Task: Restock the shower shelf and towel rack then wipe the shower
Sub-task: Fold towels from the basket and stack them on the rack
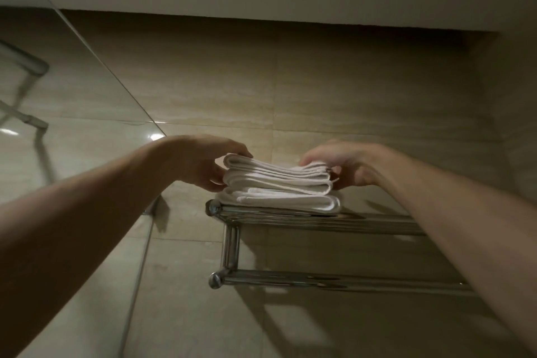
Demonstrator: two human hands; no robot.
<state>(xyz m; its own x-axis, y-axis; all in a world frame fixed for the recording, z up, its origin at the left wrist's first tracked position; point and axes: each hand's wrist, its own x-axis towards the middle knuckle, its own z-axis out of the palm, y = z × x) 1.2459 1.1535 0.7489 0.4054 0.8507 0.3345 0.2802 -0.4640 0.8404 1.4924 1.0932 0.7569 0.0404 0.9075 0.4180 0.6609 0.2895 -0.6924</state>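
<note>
Stack of folded white towels (276, 183) between hands: left hand (203, 161) grips left end, right hand (344, 164) grips right end. Stack rests on chrome towel rack (319, 222) just below hands, tiled wall (290, 81) beyond.

folded white towels (277, 183) | stacked flat, gripped between left hand (203, 163) and right hand (341, 166) | resting on chrome towel rack (363, 222) (top tier, left end)

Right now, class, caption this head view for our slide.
The left hand and right hand grip folded white towels stacked on the chrome rack.
</note>
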